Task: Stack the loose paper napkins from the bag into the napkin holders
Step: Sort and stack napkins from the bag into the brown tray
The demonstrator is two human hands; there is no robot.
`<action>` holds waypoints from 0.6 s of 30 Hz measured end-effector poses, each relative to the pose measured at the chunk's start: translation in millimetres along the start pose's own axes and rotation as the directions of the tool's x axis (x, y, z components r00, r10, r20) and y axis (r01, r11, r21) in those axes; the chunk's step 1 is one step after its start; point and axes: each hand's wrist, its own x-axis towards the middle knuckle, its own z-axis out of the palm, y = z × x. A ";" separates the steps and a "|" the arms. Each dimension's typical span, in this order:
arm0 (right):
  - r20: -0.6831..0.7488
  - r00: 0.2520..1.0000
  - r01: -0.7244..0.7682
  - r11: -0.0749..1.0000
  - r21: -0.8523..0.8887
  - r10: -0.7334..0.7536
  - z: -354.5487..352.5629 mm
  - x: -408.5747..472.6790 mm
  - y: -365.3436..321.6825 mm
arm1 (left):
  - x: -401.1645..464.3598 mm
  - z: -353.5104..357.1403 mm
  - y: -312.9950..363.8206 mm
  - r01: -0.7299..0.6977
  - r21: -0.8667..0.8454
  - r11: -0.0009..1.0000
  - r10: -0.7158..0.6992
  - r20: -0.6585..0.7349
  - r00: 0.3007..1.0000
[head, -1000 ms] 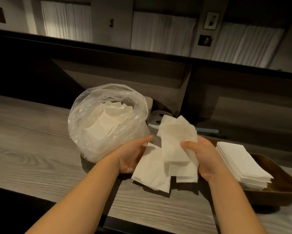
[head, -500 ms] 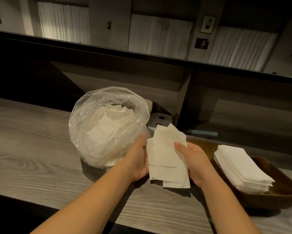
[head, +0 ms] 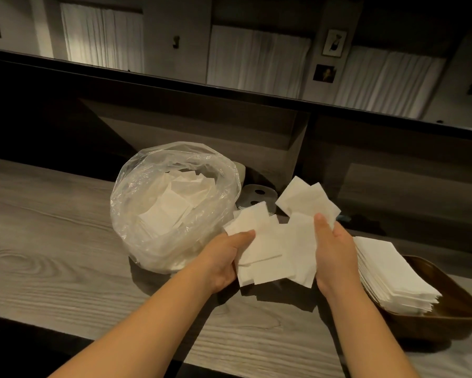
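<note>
A clear plastic bag [head: 153,192] stands open on the wooden counter, with loose white napkins [head: 172,211] inside. Just right of it I hold a fanned bunch of white napkins [head: 275,249] above the counter. My left hand [head: 226,255] grips the bunch's left side, thumb on top. My right hand [head: 333,246] grips its right side, where two napkins [head: 305,200] stick up and back. A dark wooden napkin holder [head: 452,304] at the right carries a neat napkin stack [head: 387,276].
The grey wood-grain counter [head: 52,255] runs left to right, with its front edge near me. Behind the bag sits a small grey object with holes [head: 256,195]. A dark raised partition [head: 202,126] closes off the back.
The bunch, squared together half a second ago, is now spread out between my hands. My hands have moved apart and the right one has lifted slightly.
</note>
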 end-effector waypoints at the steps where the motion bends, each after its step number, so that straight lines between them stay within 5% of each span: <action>1: -0.026 0.999 0.028 0.999 0.019 -0.027 -1.4 0.4 -0.8 | 2.0 -0.5 -1.0 0.002 0.003 1.000 -0.002 -0.016 1.000; 8: -0.057 0.998 0.056 0.954 0.295 -0.041 -7.7 -0.3 -7.7 | 7.1 -0.1 -2.6 0.018 -0.084 0.996 -0.026 -0.088 0.996; 15: 0.318 0.942 -0.228 0.899 0.374 0.107 0.7 -5.2 -4.1 | 4.6 4.9 -8.6 0.007 0.039 0.999 -0.004 -0.087 0.996; 18: 0.308 0.942 -0.232 0.927 0.296 0.137 6.4 -4.8 1.5 | 3.5 8.3 -10.7 -0.023 0.160 0.987 0.041 -0.110 0.993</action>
